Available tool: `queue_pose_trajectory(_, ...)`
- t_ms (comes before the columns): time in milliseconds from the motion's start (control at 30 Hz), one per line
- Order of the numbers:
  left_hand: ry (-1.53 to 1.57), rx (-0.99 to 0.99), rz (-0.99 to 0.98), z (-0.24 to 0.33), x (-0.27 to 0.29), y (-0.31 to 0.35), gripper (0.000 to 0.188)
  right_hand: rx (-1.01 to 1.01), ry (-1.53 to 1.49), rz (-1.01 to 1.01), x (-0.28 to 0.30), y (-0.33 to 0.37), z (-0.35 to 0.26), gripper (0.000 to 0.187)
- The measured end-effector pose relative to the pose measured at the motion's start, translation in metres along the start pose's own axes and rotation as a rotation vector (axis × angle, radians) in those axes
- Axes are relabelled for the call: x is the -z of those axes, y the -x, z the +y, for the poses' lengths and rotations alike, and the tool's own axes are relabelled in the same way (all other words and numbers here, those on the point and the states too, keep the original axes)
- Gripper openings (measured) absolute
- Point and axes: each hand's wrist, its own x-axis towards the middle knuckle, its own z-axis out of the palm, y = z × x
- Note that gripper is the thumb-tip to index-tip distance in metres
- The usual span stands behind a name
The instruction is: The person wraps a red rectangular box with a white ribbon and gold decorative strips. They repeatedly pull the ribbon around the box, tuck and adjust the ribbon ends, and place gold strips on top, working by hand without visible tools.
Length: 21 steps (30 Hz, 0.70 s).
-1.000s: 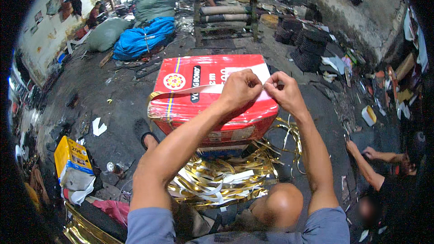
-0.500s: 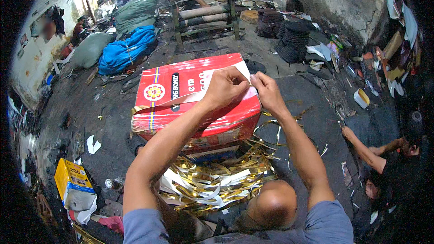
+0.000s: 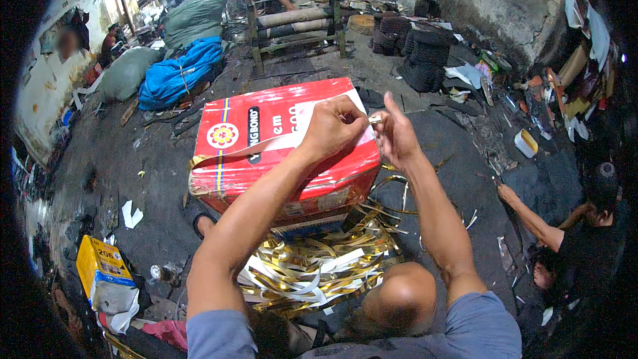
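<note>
A red cardboard box [image 3: 232,126] with a flower emblem stands in front of me, its upper edges worn. Over its top lies a long, thin pale strip [image 3: 266,148], running from the left edge toward my hands. Above the box's right part, my left hand [image 3: 335,126] is closed in a pinch on the strip. A small pale end [image 3: 375,119] sticks out past its fingertips. My right hand [image 3: 397,134] is just beside that end, thumb raised and apart from the curled fingers. Between my legs lies a heap of gold and white strips [image 3: 319,272].
A yellow and blue box [image 3: 106,269] stands at lower left. Behind are a blue bundle [image 3: 181,73], a wooden rack with rolls [image 3: 296,23] and stacked black pieces [image 3: 423,60]. A co-worker [image 3: 591,239] sits at right, near a yellowish tub [image 3: 526,143].
My right thumb has lifted away from its fingers, opening the pinch, and the hand has turned. My left hand stays in nearly the same place. The view has shifted slightly.
</note>
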Motion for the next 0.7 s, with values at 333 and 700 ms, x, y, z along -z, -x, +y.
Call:
queue_pose_trajectory(333,0.022,0.102,-0.022,-0.005,0.004,0.001,0.007,0.408,1.089,0.454,-0.008,-0.061,0.009,0.036)
queue_pose_trajectory(700,-0.044,0.086,-0.026,-0.009,0.0,-0.005,0.007,0.477,0.736,0.456,0.038,-0.076,0.099,0.036)
